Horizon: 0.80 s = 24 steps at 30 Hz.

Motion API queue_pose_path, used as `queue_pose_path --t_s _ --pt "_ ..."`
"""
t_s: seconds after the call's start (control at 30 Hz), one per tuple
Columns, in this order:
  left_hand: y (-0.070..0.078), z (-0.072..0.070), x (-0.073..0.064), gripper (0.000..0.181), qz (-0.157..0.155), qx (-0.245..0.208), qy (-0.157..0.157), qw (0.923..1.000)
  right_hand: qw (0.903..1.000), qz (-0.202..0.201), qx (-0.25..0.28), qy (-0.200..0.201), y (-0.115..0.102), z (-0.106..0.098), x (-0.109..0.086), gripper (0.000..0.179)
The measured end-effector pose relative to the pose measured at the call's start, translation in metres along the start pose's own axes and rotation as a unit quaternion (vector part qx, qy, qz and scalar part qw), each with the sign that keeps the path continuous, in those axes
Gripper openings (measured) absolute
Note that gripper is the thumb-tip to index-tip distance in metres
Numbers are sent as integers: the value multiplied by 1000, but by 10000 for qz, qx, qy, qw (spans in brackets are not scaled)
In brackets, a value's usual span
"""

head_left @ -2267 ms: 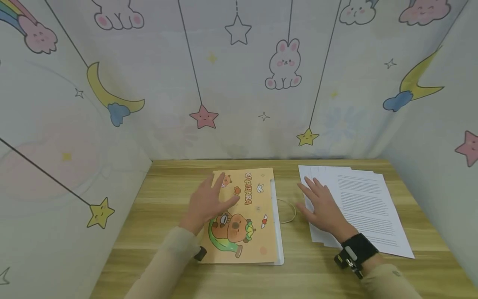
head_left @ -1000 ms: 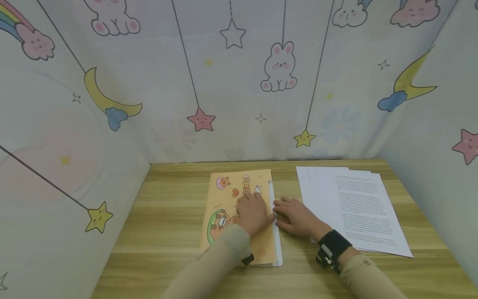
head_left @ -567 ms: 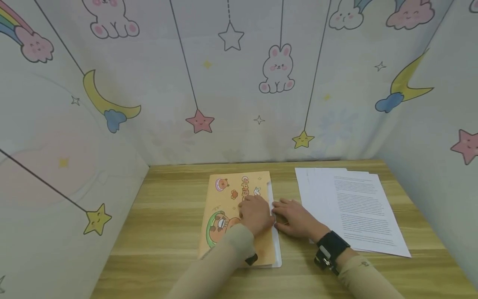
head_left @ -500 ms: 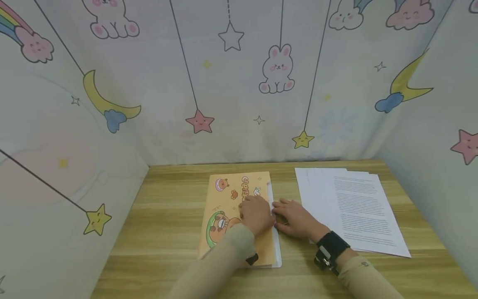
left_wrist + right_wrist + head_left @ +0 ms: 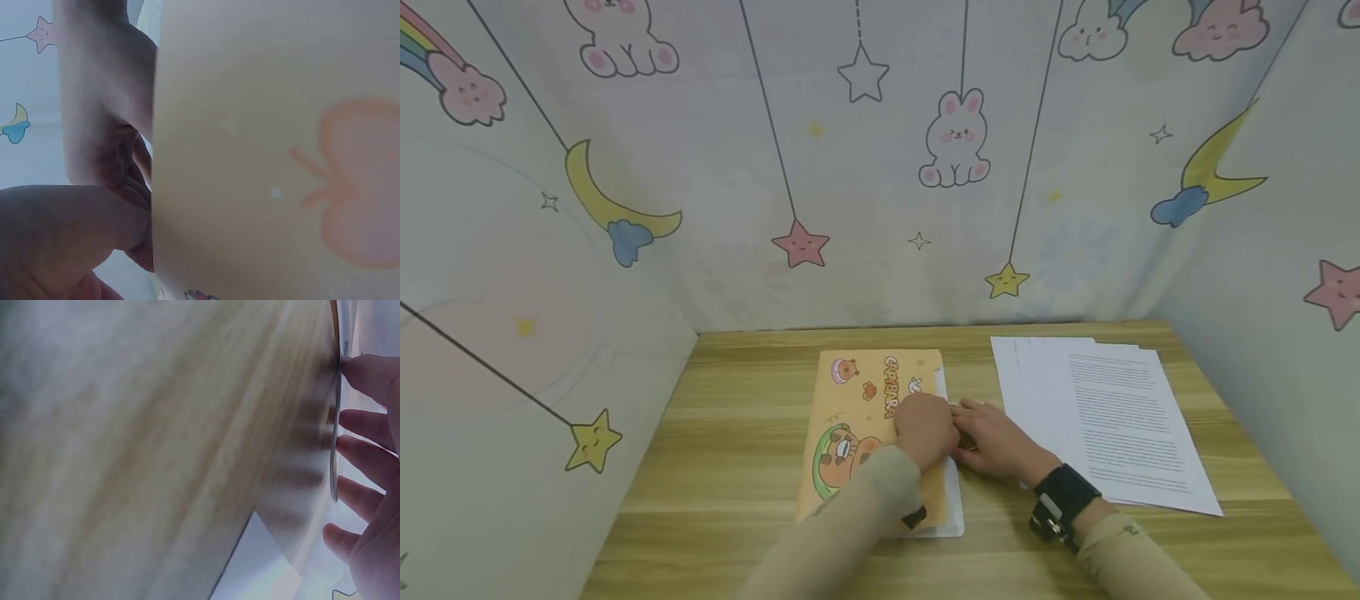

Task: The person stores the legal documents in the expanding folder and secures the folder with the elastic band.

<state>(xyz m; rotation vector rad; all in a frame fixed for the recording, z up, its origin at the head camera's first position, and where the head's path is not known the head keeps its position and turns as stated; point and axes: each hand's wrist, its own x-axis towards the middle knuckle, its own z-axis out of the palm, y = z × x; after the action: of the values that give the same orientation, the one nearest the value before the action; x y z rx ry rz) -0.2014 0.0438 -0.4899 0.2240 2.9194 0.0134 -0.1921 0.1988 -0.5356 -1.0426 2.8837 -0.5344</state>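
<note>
An orange-tan file folder point(image 5: 850, 417) with capybara drawings and the word CAPYBARA lies on the table, a pale inner edge showing at its right side. My left hand point(image 5: 927, 429) is at that right edge, fingers curled and knuckles up; in the left wrist view its thumb point(image 5: 69, 231) and a finger pinch the edge of the cover point(image 5: 250, 125). Beside it my right hand point(image 5: 996, 440) reaches to the same edge with fingers extended. In the right wrist view its fingertips point(image 5: 350, 447) touch a thin curved edge or band, which I cannot identify surely.
Overlapping white sheets of paper point(image 5: 1127, 425), some with printed text, lie on the right of the wood-grain table point(image 5: 722, 458). Pale walls with cartoon drawings point(image 5: 880, 208) stand at the back and sides.
Both hands came inward to the folder's right edge; the left crossed the cover from its left part, the right left the papers. Lately the left hand has curled tighter, onto the cover's edge.
</note>
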Motion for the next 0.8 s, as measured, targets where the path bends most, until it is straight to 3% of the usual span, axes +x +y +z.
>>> queue_pose_path --t_s 0.23,0.57,0.7,0.8 --pt "4 -8 -3 32 114 173 -25 9998 10000 7 -7 -31 -1 -1 0 54" --pt "5 -9 -2 27 104 350 10 9993 10000 -2 -19 -95 0 1 1 50" --pt "1 -9 1 19 244 38 -77 9997 9999 18 44 -128 0 2 0 49" --pt "-6 -11 3 13 336 -545 -195 9978 9999 -14 42 -107 0 1 -1 48"
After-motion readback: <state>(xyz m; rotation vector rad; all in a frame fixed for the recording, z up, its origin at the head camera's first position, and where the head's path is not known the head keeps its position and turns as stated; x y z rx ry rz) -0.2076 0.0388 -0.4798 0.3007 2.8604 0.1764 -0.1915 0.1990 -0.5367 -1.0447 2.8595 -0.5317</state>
